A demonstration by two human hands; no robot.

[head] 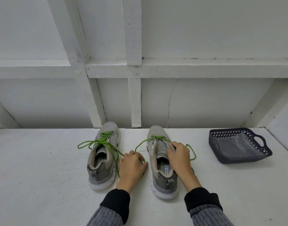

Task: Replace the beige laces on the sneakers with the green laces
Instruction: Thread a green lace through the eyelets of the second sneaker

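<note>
White table [42, 160], 2 sneakers [101, 157], 1 basket [237, 145]

sleeves [210, 216]: grey ribbed knit, both arms | cuffs [201, 199]: black | hands [131, 167]: bare, no gloves

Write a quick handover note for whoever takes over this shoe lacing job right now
Left hand: on the table between the sneakers, fingers curled on a green lace end.
Right hand: gripping the tongue of the right sneaker.
Left sneaker: green lace threaded through the front eyelets, ends lying loose.
Right sneaker: green lace through the front eyelets only, ends loose.
Basket sits to the right; no beige laces visible.
Left to do: finish threading both sneakers and tie them.
</note>
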